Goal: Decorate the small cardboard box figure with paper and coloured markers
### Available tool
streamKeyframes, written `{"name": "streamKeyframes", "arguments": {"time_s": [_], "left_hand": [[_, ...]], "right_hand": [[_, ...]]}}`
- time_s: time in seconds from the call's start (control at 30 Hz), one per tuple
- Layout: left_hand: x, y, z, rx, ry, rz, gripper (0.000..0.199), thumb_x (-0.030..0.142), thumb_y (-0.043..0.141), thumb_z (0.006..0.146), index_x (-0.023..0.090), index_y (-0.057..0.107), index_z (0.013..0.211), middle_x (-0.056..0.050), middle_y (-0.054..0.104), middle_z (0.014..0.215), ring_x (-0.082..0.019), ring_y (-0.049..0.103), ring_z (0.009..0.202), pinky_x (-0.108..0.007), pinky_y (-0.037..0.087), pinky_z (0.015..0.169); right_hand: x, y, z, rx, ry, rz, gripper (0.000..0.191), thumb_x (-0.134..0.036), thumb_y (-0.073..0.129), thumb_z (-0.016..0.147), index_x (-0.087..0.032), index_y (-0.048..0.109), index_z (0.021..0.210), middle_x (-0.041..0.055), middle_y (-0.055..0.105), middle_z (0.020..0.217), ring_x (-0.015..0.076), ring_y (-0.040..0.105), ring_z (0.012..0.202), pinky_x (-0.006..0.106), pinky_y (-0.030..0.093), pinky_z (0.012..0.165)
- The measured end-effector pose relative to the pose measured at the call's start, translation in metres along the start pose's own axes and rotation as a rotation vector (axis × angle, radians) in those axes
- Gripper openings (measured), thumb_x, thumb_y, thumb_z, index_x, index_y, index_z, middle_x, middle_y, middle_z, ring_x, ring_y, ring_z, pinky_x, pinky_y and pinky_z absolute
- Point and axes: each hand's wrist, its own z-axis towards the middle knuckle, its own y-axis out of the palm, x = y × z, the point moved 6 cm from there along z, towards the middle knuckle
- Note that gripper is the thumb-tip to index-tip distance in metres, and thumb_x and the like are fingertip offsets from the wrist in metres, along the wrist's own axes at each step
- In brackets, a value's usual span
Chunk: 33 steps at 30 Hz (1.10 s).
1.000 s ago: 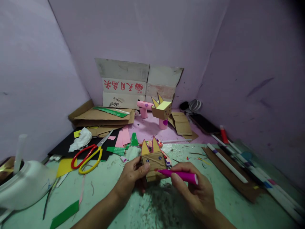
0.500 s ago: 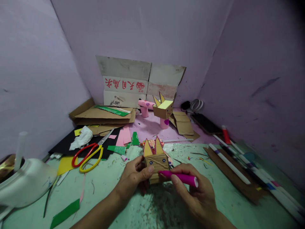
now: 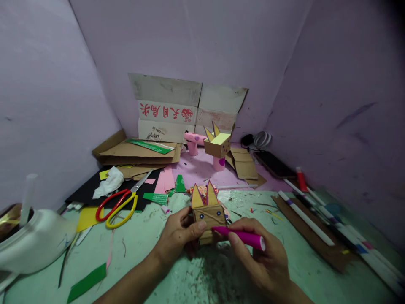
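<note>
Magenta marker pinched between thumb and fingers of the right hand, tip pointing left, right at the lower part of a little cardboard head (can't really tell if it's touching). The left hand has that head gripped by its left side, thumb across the front and the other fingers mostly hidden behind. It's near the middle of the green tabletop, facing the near side, with two round dark eyes and pointy yellow ears edged in purple. Further left there's a pair of scissors with one red and one yellow handle, partly over a black sheet, plus some crumpled white tissue. Near left, a white pot and a green strip. Over on the right, a white pen lies on a brown strip. On the far side, another eared box sits on a pink tube, and behind that a big printed cardboard sheet leans on the purple wall.
</note>
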Motion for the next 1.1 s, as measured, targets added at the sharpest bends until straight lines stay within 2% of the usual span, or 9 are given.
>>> {"name": "streamKeyframes", "arguments": {"time_s": [0.17, 0.37, 0.5, 0.6, 0.73, 0.83, 0.93, 1.03, 1.1], "left_hand": [[-0.002, -0.001, 0.001, 0.004, -0.013, 0.013, 0.064, 0.055, 0.074, 0.068, 0.011, 0.062, 0.112, -0.010, 0.069, 0.081, -0.024, 0.066, 0.068, -0.020, 0.044, 0.039], [-0.001, -0.001, 0.002, 0.004, 0.007, -0.004, 0.059, 0.053, 0.075, 0.068, 0.012, 0.063, 0.109, -0.009, 0.069, 0.082, -0.019, 0.063, 0.060, -0.021, 0.045, 0.042], [-0.001, -0.001, 0.002, 0.018, -0.003, 0.007, 0.062, 0.055, 0.075, 0.066, 0.012, 0.064, 0.109, -0.008, 0.067, 0.076, -0.021, 0.064, 0.062, -0.020, 0.044, 0.039], [-0.001, -0.001, 0.002, 0.014, 0.000, 0.003, 0.061, 0.054, 0.075, 0.067, 0.013, 0.064, 0.110, -0.009, 0.069, 0.081, -0.022, 0.065, 0.066, -0.021, 0.046, 0.042], [-0.001, -0.001, 0.002, -0.004, 0.011, -0.022, 0.059, 0.052, 0.075, 0.068, 0.012, 0.064, 0.111, -0.010, 0.070, 0.085, -0.016, 0.060, 0.056, -0.024, 0.049, 0.048], [-0.002, -0.001, 0.002, 0.006, -0.004, 0.002, 0.063, 0.055, 0.075, 0.067, 0.011, 0.063, 0.111, -0.009, 0.069, 0.079, -0.015, 0.058, 0.051, -0.022, 0.045, 0.040], [-0.002, -0.001, 0.001, 0.016, -0.018, 0.005, 0.064, 0.056, 0.074, 0.068, 0.010, 0.063, 0.111, -0.008, 0.067, 0.080, -0.014, 0.057, 0.051, -0.020, 0.043, 0.035], [-0.004, -0.003, 0.001, 0.034, -0.047, -0.043, 0.064, 0.056, 0.073, 0.069, 0.010, 0.062, 0.113, -0.007, 0.066, 0.078, -0.011, 0.053, 0.046, -0.019, 0.045, 0.035], [-0.005, -0.004, 0.000, 0.058, -0.067, -0.074, 0.066, 0.057, 0.074, 0.067, 0.009, 0.063, 0.111, -0.005, 0.064, 0.072, -0.010, 0.052, 0.044, -0.019, 0.045, 0.034]], "right_hand": [[-0.003, 0.000, -0.001, -0.010, -0.035, -0.020, 0.014, -0.012, 0.059, 0.084, -0.024, 0.060, 0.092, -0.0043, 0.066, 0.071, 0.0094, 0.064, 0.057, 0.016, 0.052, 0.054], [-0.003, 0.001, -0.002, -0.009, -0.048, -0.015, 0.016, -0.012, 0.059, 0.084, -0.023, 0.061, 0.094, -0.0036, 0.067, 0.072, 0.0091, 0.064, 0.058, 0.016, 0.052, 0.056], [-0.004, 0.002, -0.002, -0.012, -0.040, 0.014, 0.017, -0.011, 0.058, 0.084, -0.023, 0.062, 0.095, -0.0029, 0.068, 0.074, 0.0096, 0.065, 0.060, 0.016, 0.052, 0.057], [-0.004, 0.002, -0.002, -0.010, -0.046, 0.011, 0.017, -0.010, 0.058, 0.083, -0.022, 0.062, 0.094, -0.0028, 0.068, 0.073, 0.0097, 0.064, 0.058, 0.017, 0.051, 0.056], [-0.004, 0.001, -0.001, -0.002, -0.038, 0.015, 0.015, -0.011, 0.059, 0.082, -0.022, 0.063, 0.091, -0.0031, 0.068, 0.071, 0.0101, 0.064, 0.056, 0.017, 0.051, 0.053], [-0.004, 0.002, -0.002, -0.003, -0.023, 0.027, 0.015, -0.011, 0.060, 0.082, -0.022, 0.064, 0.090, -0.0027, 0.068, 0.070, 0.0108, 0.064, 0.055, 0.018, 0.050, 0.052], [0.001, 0.001, -0.004, 0.050, 0.067, 0.089, 0.013, -0.013, 0.062, 0.081, -0.023, 0.066, 0.087, -0.0037, 0.068, 0.070, 0.0103, 0.063, 0.056, 0.018, 0.050, 0.054], [0.017, -0.007, -0.007, 0.206, 0.301, 0.234, 0.006, -0.021, 0.064, 0.084, -0.026, 0.067, 0.086, -0.0064, 0.064, 0.060, 0.0090, 0.059, 0.050, 0.016, 0.048, 0.050], [0.030, -0.010, -0.008, 0.283, 0.448, 0.348, 0.008, -0.029, 0.063, 0.088, -0.027, 0.067, 0.094, -0.0068, 0.063, 0.057, 0.0092, 0.058, 0.048, 0.016, 0.049, 0.049]]}}
